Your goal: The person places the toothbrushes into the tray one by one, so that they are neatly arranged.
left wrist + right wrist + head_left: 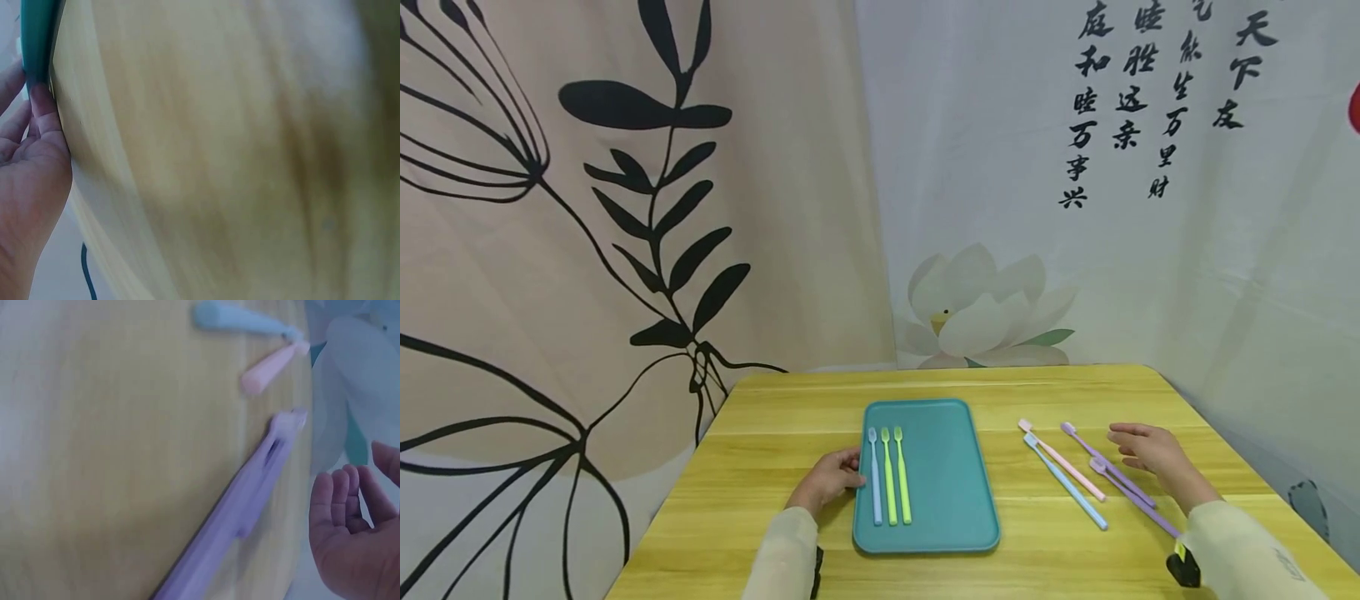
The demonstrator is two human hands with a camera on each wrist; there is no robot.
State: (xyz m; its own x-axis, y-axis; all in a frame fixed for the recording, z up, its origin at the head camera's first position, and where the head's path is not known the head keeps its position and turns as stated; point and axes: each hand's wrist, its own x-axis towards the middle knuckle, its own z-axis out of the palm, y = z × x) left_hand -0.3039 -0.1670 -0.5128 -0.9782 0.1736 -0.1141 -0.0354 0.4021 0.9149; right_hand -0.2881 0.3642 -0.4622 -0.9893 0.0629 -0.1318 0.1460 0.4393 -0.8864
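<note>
A teal tray lies on the wooden table, carrying one blue toothbrush and two yellow-green toothbrushes side by side in its left part. At the tray's left edge, my left hand pinches the rim; the left wrist view shows fingers against that rim. My right hand hovers beside two purple toothbrushes, its fingers loosely extended and holding nothing. Left of these lie a pink toothbrush and a light blue toothbrush, their heads close together. In the right wrist view the purple toothbrushes overlap.
The wooden table reaches back to a hanging cloth printed with plants, a lotus and writing. A dark strap piece sits by the right sleeve, near the end of a purple handle.
</note>
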